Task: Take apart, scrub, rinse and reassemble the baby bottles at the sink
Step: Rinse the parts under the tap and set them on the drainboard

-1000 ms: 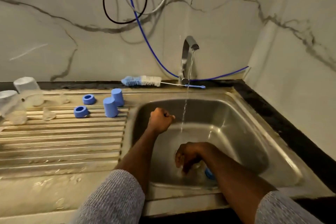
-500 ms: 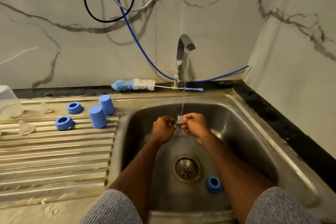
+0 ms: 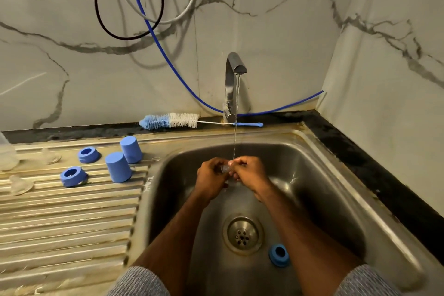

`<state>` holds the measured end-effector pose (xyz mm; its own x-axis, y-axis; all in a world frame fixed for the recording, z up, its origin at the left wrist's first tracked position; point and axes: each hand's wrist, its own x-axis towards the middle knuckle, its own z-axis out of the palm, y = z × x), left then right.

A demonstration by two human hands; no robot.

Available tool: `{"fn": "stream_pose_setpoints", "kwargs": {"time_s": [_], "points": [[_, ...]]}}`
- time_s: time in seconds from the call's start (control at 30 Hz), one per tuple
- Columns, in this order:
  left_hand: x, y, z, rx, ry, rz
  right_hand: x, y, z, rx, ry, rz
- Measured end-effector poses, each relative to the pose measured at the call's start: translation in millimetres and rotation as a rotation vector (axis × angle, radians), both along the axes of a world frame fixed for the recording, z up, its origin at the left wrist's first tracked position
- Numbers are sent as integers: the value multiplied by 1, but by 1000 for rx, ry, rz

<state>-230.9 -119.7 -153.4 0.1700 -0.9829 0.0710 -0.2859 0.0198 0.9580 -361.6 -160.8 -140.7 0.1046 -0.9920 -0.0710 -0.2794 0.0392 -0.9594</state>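
Observation:
Over the steel sink [image 3: 319, 190], my left hand [image 3: 210, 176] and my right hand [image 3: 249, 173] together pinch a small clear teat [image 3: 225, 168] under the thin water stream from the tap [image 3: 234, 84]. Most of the teat is hidden by my fingers. A blue collar ring [image 3: 279, 255] lies on the sink floor beside the drain [image 3: 242, 234]. On the drainboard [image 3: 72, 218] stand two blue caps [image 3: 118, 170] [image 3: 131, 149], two blue rings [image 3: 73, 176] [image 3: 88, 154] and two clear teats [image 3: 20, 185] [image 3: 50, 157]. A clear bottle [image 3: 6, 154] is cut off at the left edge.
A blue and white bottle brush [image 3: 173, 120] lies on the ledge behind the sink, left of the tap. A blue hose [image 3: 168, 55] and black and grey cables hang on the marble wall. A black counter edge [image 3: 374, 175] runs along the right.
A second ago my right hand was low at the sink floor and my left hand was apart. Both hands have since met under the stream, holding the teat, and stayed there.

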Motion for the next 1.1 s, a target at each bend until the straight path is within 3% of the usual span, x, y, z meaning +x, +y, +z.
{"fn": "stream_pose_setpoints", "kwargs": {"time_s": [0.2,0.53,0.87,1.1], "points": [[3,-1,4,2,127,6,2,4,4,-97,-76,27],[-2,1,4,-5,148,18,-3,2,5,77,-304,68],[-11,2,9,-77,88,40,-2,-2,4,137,-359,-42],[-9,1,9,-56,79,64,-3,2,9,134,-352,6]]}}
